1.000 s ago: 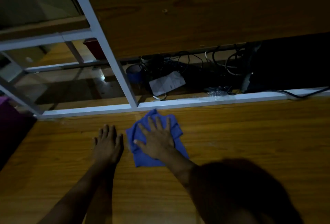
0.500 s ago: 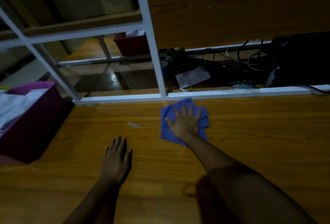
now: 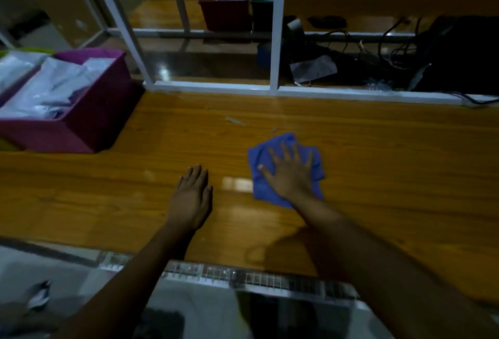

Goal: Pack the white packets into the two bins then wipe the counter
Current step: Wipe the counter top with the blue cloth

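Observation:
My right hand [image 3: 290,174] presses flat, fingers spread, on a blue cloth [image 3: 260,176] lying on the wooden counter [image 3: 378,166]. My left hand [image 3: 193,195] rests palm down on the bare counter to the cloth's left, holding nothing. At the left stands a purple bin [image 3: 89,122] filled with white packets [image 3: 51,87]. A second, greenish bin [image 3: 16,54] with packets is partly cut off at the far left edge.
A white-framed glass partition [image 3: 275,41] runs along the counter's back edge. Behind it lie tangled cables [image 3: 378,52], a paper [image 3: 313,67] and a red bin [image 3: 225,13] with packets. A small scrap [image 3: 235,120] lies on the counter. A metal edge [image 3: 243,276] borders the near side.
My right hand has slid the cloth back from the partition toward me. The view has swung left and down, bringing the purple bin and the near counter edge fully into sight.

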